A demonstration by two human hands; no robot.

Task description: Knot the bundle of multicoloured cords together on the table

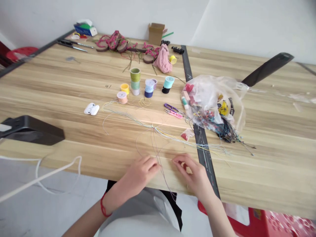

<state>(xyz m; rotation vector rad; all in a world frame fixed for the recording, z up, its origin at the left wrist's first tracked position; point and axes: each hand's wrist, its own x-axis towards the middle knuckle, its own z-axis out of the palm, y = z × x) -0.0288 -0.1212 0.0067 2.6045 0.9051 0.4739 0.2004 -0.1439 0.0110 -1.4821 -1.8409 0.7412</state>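
Observation:
My left hand (pixel 141 172) rests at the near edge of the wooden table (pixel 74 85), fingers curled and pinched on thin threads (pixel 158 154) that run down over the table edge. My right hand (pixel 194 174) sits beside it, fingers bent in a pinch near the same strands; what it holds is too fine to make out. The threads fan out from a knot (pixel 154 126) into a long pastel bundle across the table.
Several thread spools (pixel 135 80) stand mid-table, with small scissors (pixel 172 111), a white earbud case (pixel 91 109) and a clear plastic bag of supplies (pixel 213 105). Braided sandals (pixel 116 42), a pink cloth (pixel 163 59) and a cardboard box (pixel 156 33) lie at the back. A black chair back (pixel 29 130) is at left.

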